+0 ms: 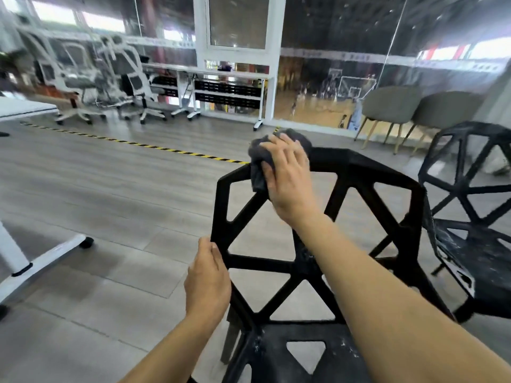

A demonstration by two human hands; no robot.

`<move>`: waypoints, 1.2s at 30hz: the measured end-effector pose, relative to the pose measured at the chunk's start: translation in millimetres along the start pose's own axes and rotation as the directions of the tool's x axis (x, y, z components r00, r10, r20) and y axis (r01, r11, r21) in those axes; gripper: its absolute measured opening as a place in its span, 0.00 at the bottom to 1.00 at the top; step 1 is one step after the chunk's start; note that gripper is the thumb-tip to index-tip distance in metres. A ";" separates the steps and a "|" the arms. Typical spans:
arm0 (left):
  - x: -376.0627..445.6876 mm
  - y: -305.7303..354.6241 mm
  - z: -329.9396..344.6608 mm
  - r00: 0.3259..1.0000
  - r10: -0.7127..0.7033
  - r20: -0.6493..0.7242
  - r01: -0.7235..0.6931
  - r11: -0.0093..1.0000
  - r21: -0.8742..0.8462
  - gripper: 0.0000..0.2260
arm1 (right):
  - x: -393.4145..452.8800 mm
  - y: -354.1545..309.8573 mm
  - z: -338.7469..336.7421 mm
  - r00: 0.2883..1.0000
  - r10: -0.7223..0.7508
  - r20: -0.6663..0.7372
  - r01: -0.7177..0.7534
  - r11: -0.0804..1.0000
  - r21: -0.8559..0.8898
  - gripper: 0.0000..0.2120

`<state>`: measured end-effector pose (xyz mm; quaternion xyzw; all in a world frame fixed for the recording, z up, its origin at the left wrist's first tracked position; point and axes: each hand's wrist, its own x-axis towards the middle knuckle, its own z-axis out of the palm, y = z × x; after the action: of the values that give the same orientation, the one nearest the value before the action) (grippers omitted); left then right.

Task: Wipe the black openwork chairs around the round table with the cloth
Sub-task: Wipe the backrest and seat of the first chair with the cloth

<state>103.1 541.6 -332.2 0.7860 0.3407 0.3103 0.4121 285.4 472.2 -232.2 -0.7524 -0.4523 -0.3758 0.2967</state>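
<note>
An open-plan office with wood-look flooring [116, 189]: white mesh swivel chairs [132, 78] stand left of a white-framed glass partition [237, 56], white wheeled desks [221, 89] sit at its foot, and grey upholstered chairs [392, 109] line the glass to its right. Hazard tape [154, 147] crosses the floor before it.

Grey plank floor [110, 189] w/ hazard tape [154, 147], white office chairs [130, 84], glass wall [345, 51].
</note>
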 end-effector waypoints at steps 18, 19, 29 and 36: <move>1.0 -2.7 1.0 0.999 0.001 -0.054 -0.003 0.999 -0.035 0.11 | -58.1 -62.4 40.3 0.981 -0.177 -0.083 0.186 0.975 0.121 0.24; 0.7 -3.0 0.7 0.998 0.007 -0.055 -0.010 0.999 -0.046 0.11 | -56.5 -54.3 36.5 0.964 -0.257 -0.066 0.262 0.962 0.078 0.24; -2.3 0.0 4.7 0.996 0.034 -0.082 -0.031 0.999 0.033 0.09 | -62.6 -32.9 30.6 0.978 0.078 -0.195 -0.060 0.994 0.095 0.24; -1.5 0.4 6.8 0.993 0.074 -0.095 -0.068 0.995 0.069 0.09 | -73.4 10.9 5.4 0.969 -0.236 -0.077 0.228 0.969 -0.100 0.20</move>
<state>107.5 537.3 -335.3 0.7946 0.3421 0.3514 0.3579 274.3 438.3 -297.5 -0.6898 -0.5062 -0.4608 0.2360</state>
